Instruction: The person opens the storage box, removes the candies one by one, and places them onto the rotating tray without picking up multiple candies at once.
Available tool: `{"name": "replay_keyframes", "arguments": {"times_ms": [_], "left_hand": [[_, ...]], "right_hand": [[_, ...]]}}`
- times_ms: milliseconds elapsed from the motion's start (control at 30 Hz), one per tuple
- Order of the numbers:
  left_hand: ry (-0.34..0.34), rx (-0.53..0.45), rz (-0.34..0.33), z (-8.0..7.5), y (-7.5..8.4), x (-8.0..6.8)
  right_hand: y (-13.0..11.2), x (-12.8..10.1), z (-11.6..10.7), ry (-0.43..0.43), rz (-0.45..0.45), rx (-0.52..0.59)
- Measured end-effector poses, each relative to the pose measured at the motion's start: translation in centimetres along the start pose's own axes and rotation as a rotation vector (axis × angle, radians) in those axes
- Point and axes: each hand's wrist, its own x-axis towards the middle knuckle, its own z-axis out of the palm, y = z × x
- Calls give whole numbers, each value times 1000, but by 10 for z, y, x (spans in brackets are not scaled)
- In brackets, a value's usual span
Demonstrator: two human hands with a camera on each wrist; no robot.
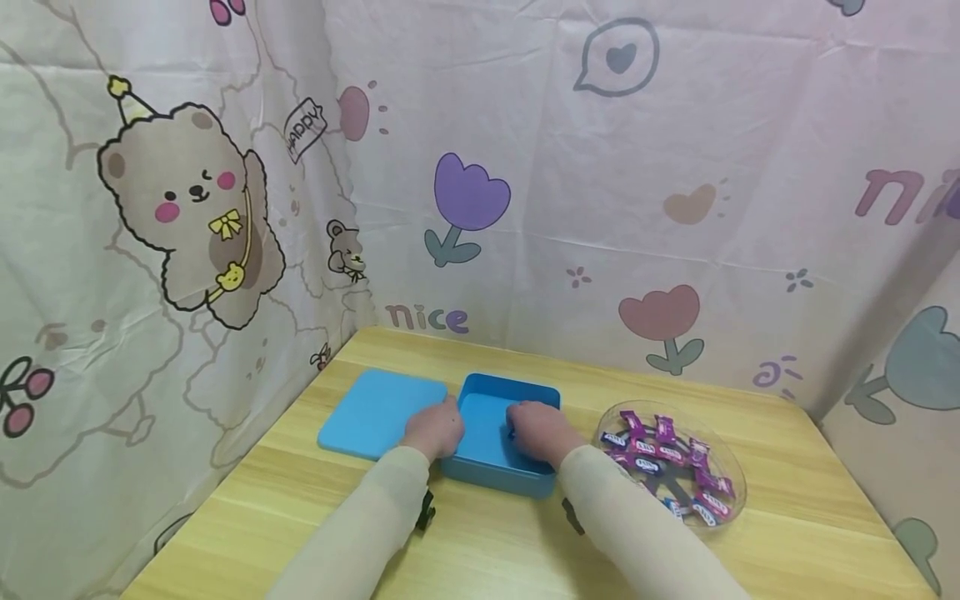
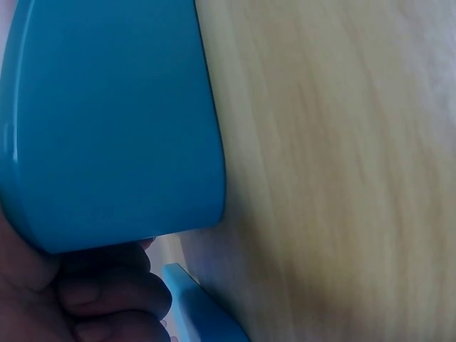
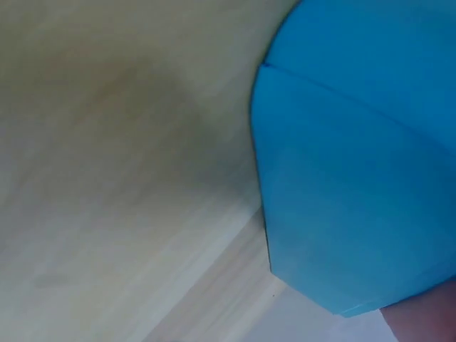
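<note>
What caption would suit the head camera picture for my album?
Two hands, left and right, at an open blue box, its lid alongside, a clear dish of wrapped candies nearby.

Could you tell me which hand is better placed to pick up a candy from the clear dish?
Probably the right hand: it rests in the blue box beside the dish; the left hand is farther.

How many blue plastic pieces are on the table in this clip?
2. An open blue box sits mid-table, the left hand at its left wall and the right hand inside it; its flat blue lid lies just to its left.
</note>
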Motion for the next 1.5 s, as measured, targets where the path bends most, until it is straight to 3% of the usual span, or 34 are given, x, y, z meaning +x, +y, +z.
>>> {"name": "replay_keyframes", "arguments": {"times_ms": [433,700,833,1000,1233,1367,1500], "left_hand": [[0,-17,7,1,-2,-1],[5,-26,3,1,-1,-1],[8,-18,6,2,-1,-1],[9,-8,14,2,-1,-1],[2,-19,-1,-2,1,-3],[4,-15,6,-2,1,-3],[6,-14,15,0,1,-2]], "right_hand": [[14,-33,-31,104,-165,93],[48,-74,-51,153,-74,150],[73,-92,-54,160,-31,123],[108,-116,-54,201,-50,73],[150,-146,-48,205,3,22],[165,-157,-37,155,55,11],[176,-162,-25,166,48,-24]]}}
